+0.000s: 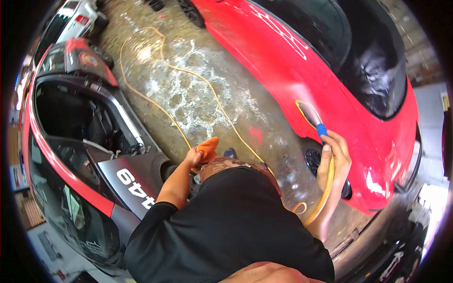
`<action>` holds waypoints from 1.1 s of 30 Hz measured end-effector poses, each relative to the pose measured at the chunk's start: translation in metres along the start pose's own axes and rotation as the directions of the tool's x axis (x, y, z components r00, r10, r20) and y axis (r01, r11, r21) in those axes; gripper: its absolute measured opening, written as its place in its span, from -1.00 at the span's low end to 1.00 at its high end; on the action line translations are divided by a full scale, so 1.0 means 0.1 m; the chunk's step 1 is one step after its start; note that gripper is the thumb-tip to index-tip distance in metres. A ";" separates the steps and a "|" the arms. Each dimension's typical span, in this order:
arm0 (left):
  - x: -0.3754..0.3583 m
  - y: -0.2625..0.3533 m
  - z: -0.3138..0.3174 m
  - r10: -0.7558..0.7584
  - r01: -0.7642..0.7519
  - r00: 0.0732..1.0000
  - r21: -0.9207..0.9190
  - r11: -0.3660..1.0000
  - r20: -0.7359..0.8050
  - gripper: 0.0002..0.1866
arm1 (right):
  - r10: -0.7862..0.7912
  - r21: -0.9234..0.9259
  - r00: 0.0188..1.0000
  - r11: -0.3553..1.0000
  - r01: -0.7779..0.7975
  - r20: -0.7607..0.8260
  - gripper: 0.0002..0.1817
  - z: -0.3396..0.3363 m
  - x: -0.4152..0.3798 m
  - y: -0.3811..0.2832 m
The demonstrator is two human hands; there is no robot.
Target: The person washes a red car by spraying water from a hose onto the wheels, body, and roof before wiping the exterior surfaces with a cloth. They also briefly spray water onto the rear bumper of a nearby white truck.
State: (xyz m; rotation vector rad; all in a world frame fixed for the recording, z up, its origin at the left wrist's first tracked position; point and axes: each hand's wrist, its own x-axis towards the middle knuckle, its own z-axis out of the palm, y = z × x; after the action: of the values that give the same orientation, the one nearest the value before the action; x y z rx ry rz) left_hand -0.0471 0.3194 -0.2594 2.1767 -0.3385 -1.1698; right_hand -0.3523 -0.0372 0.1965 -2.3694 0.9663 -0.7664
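Note:
My right hand [336, 158] is wrapped around a yellow hose [326, 188] with a blue nozzle [322, 129] at its end. A pale spray fans out of the nozzle onto the side of a red car [349, 122], close by a yellow-edged side vent [306, 117]. My left hand [192, 156] is closed on an orange cloth [207, 147], held low in front of my left thigh. Part of the cloth hides inside my fingers.
The hose trails in a long loop over a wet concrete floor [198, 104] with white suds. At left, a dark-and-red car [134, 181] numbered 449 stands with its side open. A white vehicle [75, 21] and a dark bucket [155, 4] are farther back.

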 end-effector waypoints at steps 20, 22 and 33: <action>-0.74 -0.49 -0.63 -0.521 0.447 0.838 -0.344 0.826 -0.163 -0.63 | -0.340 0.217 0.940 0.920 0.326 0.025 -0.83 2.76 2.61 -1.13; -0.51 -0.17 -0.80 -0.550 0.422 0.808 -0.443 0.791 -0.211 -0.62 | -0.461 0.166 0.887 0.874 0.457 -0.012 -0.82 3.03 2.89 -1.31; 0.58 -1.41 -1.36 -0.562 0.262 0.780 -0.672 0.693 -0.276 -0.54 | -0.428 0.473 0.855 0.842 0.259 0.293 -0.70 4.83 3.81 -2.48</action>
State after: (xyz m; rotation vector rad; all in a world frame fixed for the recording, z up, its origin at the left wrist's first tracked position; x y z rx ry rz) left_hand 0.0871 0.4545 -0.3335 1.8869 0.7184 -0.7666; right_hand 0.3054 -0.0583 0.1105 -2.2037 0.1681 -0.5241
